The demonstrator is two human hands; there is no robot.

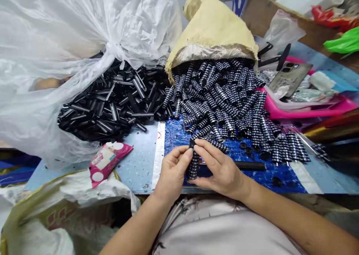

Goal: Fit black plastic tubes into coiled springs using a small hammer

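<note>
Just above the table's front edge, both hands are closed on one black tube with a white checked pattern point(193, 165), held upright. My left hand point(175, 169) pinches its left side with thumb and fingers near the top. My right hand point(221, 169) curves round the other side, fingertips at the upper end and thumb near the lower end. A long black handle point(249, 166) with a thin metal shaft sticks out behind my right hand; whether the hand touches it is hidden. Beyond the hands lies a heap of similar patterned tubes point(218, 94) on a blue sheet point(175, 139).
A yellow sack point(215, 26) opens onto the heap. To its left, a large clear plastic bag point(84, 19) spills black plastic pieces point(117, 105). A pink packet point(109, 161) lies nearer. At right, a pink tray point(308, 114) carries a phone point(291, 77). Small black discs point(248, 150) lie scattered.
</note>
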